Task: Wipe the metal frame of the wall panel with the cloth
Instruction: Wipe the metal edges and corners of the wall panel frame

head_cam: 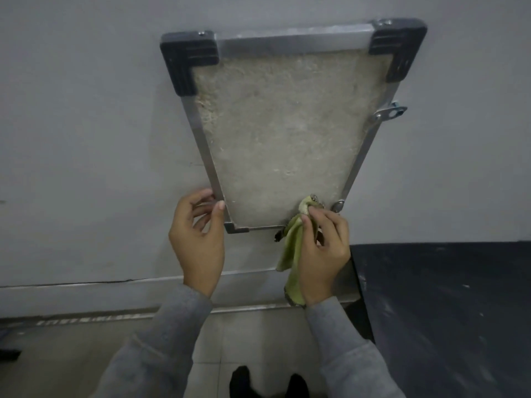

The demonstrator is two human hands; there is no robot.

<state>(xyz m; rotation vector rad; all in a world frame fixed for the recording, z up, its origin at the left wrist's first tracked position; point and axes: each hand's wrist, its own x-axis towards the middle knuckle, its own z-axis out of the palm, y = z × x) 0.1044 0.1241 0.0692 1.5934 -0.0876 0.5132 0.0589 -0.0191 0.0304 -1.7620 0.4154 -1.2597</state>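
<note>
Right hand (321,248), nearest to me, pinches a bunched green cloth (290,254) between thumb and fingers. I see it pressing the wadded tip against the lower right corner of the metal frame (198,124), close to a small screw fitting. The rest of the cloth hangs loose below my palm, down towards the wrist. I judge the bunched tip is meant to reach into the corner, where a flat cloth would skip over.

Left hand (198,234) sits level with it on the other side. Its thumb and curled fingers pinch the frame's left rail just above the lower left corner. I take this as a steadying hold, so the panel does not shift while the other hand rubs.

Grey sleeves (161,340) run back to me from both wrists. Below them are pale floor tiles and two dark shoe tips.

Farther off, the wall panel (287,124) hangs on a grey wall (86,110). It has a rough, pale, fibrous face inside thin silver rails. A metal bracket (390,113) sticks out from the right rail. At the far top, two black plastic corner caps (189,64) cover the upper corners. A dark surface (445,311) lies low on my right.

I judge most of the frame is not yet wiped.
</note>
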